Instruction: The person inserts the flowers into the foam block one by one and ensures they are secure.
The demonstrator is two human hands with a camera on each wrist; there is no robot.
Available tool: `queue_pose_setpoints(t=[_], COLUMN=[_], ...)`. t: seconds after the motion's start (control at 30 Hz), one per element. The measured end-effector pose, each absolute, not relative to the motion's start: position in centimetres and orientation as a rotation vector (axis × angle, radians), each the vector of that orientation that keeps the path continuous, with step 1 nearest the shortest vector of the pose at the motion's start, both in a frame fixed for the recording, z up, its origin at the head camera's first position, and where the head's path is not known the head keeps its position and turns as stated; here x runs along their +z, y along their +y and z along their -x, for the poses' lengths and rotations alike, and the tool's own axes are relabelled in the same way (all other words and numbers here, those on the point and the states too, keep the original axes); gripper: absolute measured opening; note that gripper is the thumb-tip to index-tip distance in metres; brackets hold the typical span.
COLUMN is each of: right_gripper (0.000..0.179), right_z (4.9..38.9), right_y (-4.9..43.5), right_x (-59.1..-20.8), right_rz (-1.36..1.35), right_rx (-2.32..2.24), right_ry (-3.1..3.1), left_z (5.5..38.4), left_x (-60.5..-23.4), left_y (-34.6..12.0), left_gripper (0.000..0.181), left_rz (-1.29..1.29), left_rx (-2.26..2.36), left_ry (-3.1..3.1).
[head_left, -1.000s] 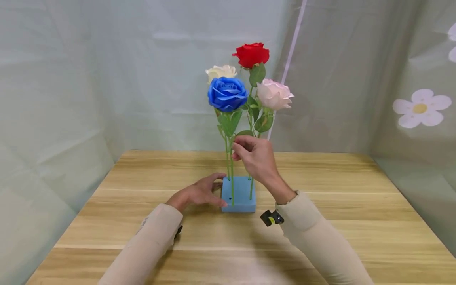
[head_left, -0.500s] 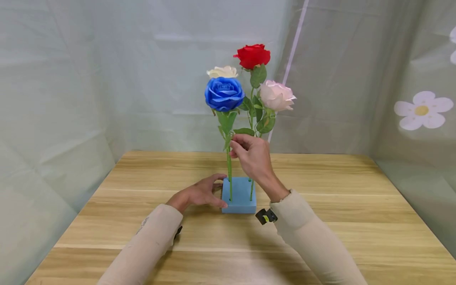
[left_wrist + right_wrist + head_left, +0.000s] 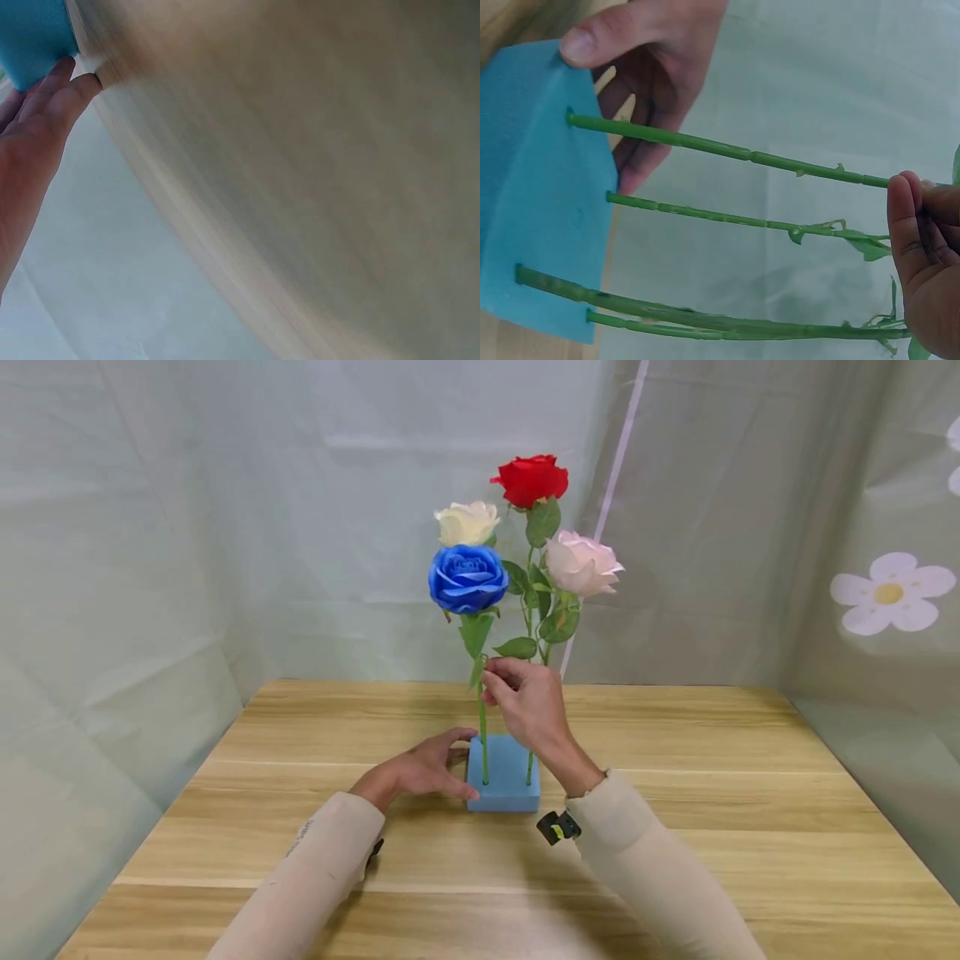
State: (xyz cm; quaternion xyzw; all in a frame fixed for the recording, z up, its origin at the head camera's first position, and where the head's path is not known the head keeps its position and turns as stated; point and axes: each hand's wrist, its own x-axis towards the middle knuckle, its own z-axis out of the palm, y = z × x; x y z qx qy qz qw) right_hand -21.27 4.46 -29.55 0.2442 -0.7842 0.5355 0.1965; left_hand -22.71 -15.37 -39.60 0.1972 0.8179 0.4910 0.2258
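Note:
A blue foam block (image 3: 506, 768) with holes in its top stands on the table. My left hand (image 3: 420, 766) holds its left side, thumb at the front corner and fingers towards the back corner. My right hand (image 3: 531, 700) pinches the green stem of a blue artificial rose (image 3: 468, 579) below its leaves. That stem's lower end sits in the front left hole, also seen in the right wrist view. A cream rose (image 3: 467, 523), a red rose (image 3: 531, 482) and a pink rose (image 3: 582, 563) stand upright in the other holes, stems partly hidden behind my right hand.
The wooden table (image 3: 675, 860) extends around the block on all sides. Pale fabric (image 3: 360, 527) hangs behind and at both sides, with printed white flowers (image 3: 892, 593) on the right. Leaves (image 3: 558, 622) stick out close to my right hand.
The blue rose has shifted slightly left and then down, its stem entering the front left hole. My right hand has come along with it. My left hand stays at the block.

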Motion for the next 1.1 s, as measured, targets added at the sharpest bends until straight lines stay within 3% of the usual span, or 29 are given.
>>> queue_pose_setpoints(t=[0.67, 1.1], right_gripper=[0.011, 0.026], right_z=[20.1, 19.7], right_y=[4.0, 4.2], right_x=[-30.4, -30.6], right_rz=[-0.713, -0.688], right_rx=[1.512, 1.480], right_ry=[-2.253, -2.326], left_z=[22.8, 23.2], left_x=[-39.2, -39.4], left_y=[-15.5, -16.0], left_gripper=[0.098, 0.098], left_rz=[-0.558, -0.590], left_rx=[1.357, 1.334], left_ry=[2.221, 2.213])
